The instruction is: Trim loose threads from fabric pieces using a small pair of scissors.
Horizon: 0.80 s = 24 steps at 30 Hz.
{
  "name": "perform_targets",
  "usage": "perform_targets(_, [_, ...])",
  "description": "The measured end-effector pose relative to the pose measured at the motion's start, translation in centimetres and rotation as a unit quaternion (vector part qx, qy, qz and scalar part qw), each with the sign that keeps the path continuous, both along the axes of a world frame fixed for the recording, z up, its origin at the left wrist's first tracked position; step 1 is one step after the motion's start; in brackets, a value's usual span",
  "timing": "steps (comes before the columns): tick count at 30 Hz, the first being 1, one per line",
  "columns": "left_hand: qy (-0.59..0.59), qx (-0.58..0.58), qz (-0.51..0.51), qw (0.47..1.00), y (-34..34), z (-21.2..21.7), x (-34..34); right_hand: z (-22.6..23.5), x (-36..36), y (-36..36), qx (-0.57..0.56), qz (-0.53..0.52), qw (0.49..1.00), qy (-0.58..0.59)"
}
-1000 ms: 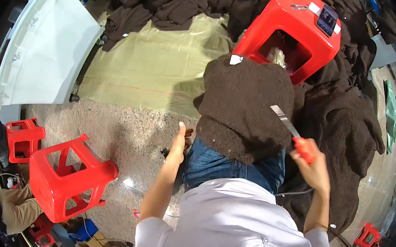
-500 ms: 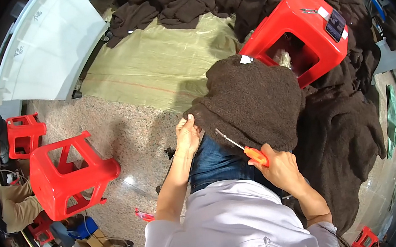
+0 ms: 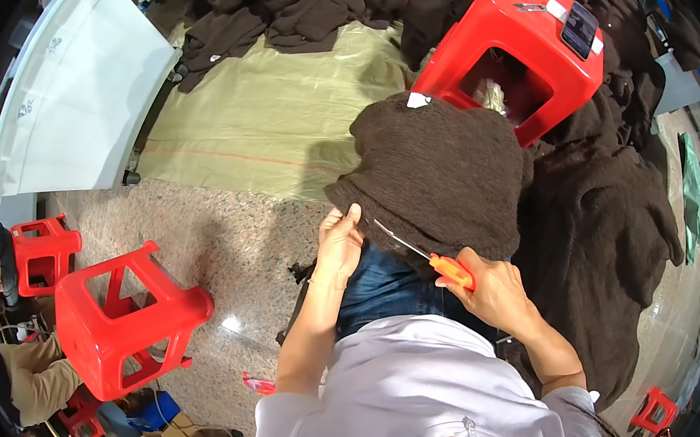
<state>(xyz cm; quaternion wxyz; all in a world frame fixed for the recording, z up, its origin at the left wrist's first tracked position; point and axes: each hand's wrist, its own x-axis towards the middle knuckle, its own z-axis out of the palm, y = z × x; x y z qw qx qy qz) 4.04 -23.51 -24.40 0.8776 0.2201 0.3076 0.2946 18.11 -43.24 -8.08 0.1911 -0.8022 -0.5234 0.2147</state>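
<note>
Left hand (image 3: 338, 244) reaches up from a bent elbow, fingers curled pinching the lower edge of the brown knit garment (image 3: 440, 175) draped over the lap, while right hand (image 3: 489, 291) fists around orange-handled snips (image 3: 432, 257), blades angled up-left onto the knit.

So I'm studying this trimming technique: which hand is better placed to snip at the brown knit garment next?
Probably the right hand: it holds the orange-handled snips over the brown knit garment, while the left hand pinches its edge.

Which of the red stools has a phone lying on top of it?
The big red stool at upper right, just behind the brown knit piece; the other stools' tops are bare.
</note>
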Motion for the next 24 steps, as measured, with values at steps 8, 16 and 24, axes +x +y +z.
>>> perform_targets(8, [0.039,0.012,0.014,0.999,0.5,-1.3,-1.0,0.4,0.0,-1.2,-0.018,-0.033,0.999,-0.018])
perform_targets(16, [0.049,-0.039,0.025,0.998,0.6,-0.5,-1.2,1.3,0.8,-1.8,-0.047,-0.006,0.999,-0.019])
perform_targets(24, [0.101,-0.011,-0.025,0.994,-1.6,4.0,0.0,1.7,1.1,-3.5,-0.067,-0.012,0.997,-0.034])
